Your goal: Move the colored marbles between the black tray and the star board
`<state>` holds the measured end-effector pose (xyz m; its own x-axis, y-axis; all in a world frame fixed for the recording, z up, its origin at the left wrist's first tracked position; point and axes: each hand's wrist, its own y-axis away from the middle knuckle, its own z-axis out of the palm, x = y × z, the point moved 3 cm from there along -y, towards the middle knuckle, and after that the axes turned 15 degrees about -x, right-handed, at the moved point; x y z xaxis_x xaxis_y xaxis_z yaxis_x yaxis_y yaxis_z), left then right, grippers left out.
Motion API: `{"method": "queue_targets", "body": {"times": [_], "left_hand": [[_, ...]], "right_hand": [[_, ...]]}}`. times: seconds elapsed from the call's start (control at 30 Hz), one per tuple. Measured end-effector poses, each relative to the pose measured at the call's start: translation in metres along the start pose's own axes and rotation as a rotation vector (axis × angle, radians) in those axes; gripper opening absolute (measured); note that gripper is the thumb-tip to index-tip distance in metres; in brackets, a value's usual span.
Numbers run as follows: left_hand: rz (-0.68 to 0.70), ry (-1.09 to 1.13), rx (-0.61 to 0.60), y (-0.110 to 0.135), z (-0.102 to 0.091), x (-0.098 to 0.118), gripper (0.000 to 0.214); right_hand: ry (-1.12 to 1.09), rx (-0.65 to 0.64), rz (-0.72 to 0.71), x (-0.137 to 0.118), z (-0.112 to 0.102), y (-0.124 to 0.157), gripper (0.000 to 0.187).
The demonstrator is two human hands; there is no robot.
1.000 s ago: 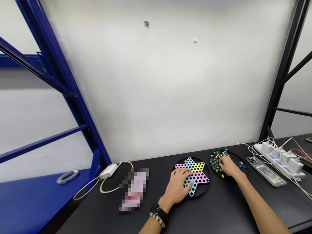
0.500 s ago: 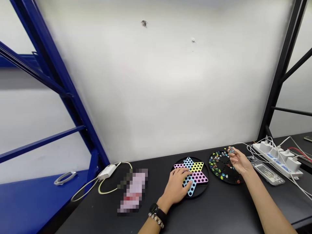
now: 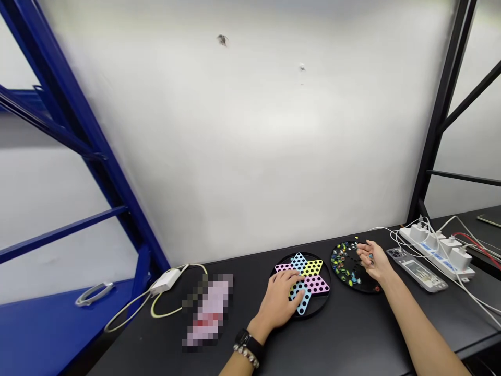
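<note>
Here, resting left hand flat and open on star board; holding right hand half-curled over marble tray on desk; cannot tell whether gripping anything.

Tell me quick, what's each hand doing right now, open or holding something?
Left hand: open, flat on the Chinese checkers board.
Right hand: fingers curled above the tray of marbles; a marble in them cannot be told.

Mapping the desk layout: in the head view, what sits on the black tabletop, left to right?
white charger → blurred pink pack → star board → marble tray → phone → power strip
</note>
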<state>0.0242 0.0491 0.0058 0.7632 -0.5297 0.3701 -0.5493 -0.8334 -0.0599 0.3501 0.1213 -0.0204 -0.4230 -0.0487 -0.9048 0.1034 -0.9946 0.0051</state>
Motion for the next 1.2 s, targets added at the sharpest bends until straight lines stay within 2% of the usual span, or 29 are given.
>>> {"method": "queue_targets", "body": {"times": [0.1,0.2,0.3,0.37,0.43,0.53,0.63,0.73,0.83,0.97,1.03,1.1,1.2], "left_hand": [[0.003,-0.012,0.008,0.000,0.000,0.000,0.031],[-0.003,-0.027,0.007,0.000,0.000,0.000,0.030],[-0.010,-0.029,0.001,0.000,-0.001,0.001,0.029],[-0.018,-0.018,-0.012,0.001,-0.002,0.002,0.029],[-0.024,-0.005,-0.028,0.001,-0.002,0.002,0.030],[-0.029,-0.004,-0.029,0.001,-0.002,0.002,0.030],[-0.026,-0.013,-0.022,0.000,-0.001,0.001,0.029],[-0.022,-0.011,-0.026,0.000,0.000,0.000,0.029],[-0.016,-0.009,-0.027,0.000,0.000,0.001,0.030],[-0.012,-0.013,-0.020,0.000,-0.001,0.002,0.029],[-0.017,-0.014,-0.019,0.000,-0.001,0.001,0.029],[-0.020,-0.018,-0.016,0.000,-0.001,0.001,0.029],[-0.014,-0.031,-0.010,0.000,0.000,0.000,0.029]], "right_hand": [[0.194,0.136,-0.045,0.003,0.001,0.000,0.033],[0.583,0.175,-0.080,-0.002,0.008,0.006,0.036],[1.008,0.030,-0.030,-0.007,0.018,0.016,0.034],[1.190,-0.112,0.064,-0.006,0.023,0.024,0.025],[1.319,-0.193,0.153,-0.004,0.026,0.033,0.015],[1.464,-0.196,0.219,-0.003,0.030,0.043,0.015],[1.562,-0.159,0.200,-0.005,0.038,0.053,0.011],[1.566,-0.120,0.149,-0.008,0.042,0.065,0.013],[1.600,-0.086,0.157,-0.005,0.038,0.079,0.019],[1.706,-0.095,0.149,0.002,0.033,0.089,0.019],[1.670,-0.109,0.118,0.002,0.034,0.088,0.023],[1.434,-0.113,0.080,-0.001,0.034,0.083,0.030],[0.699,-0.091,0.067,-0.009,0.030,0.074,0.034]]}}
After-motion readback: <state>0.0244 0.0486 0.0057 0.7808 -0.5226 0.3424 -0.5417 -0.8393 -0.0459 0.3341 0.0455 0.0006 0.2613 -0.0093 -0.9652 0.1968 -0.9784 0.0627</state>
